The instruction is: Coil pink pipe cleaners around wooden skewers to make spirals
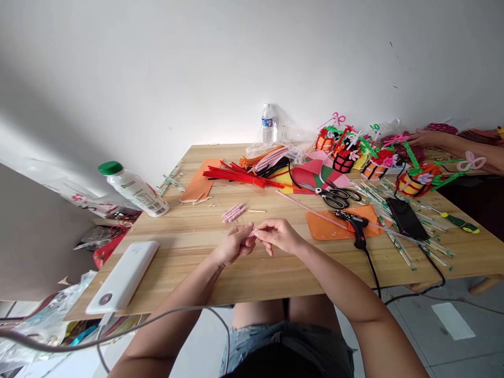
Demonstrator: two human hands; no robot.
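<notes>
Table Layout: Pink Strand Held in Both Hands

A white power bank lies at the left edge, cable at its near end. Behind it, a white bottle with a green cap stands. Next: an orange sheet, then pink coils lying just beyond the hands. The left hand has its thumb and fingers closed on the pink strand, near the front of the table. The right hand pinches the strand's end between its fingertips; the fingers partly hide it. Farther back lies a bundle of red stems. To the right: scissors, a glue gun on orange material, a black phone and a screwdriver. Behind these stand flower pots; another person's hand is near them.
</notes>
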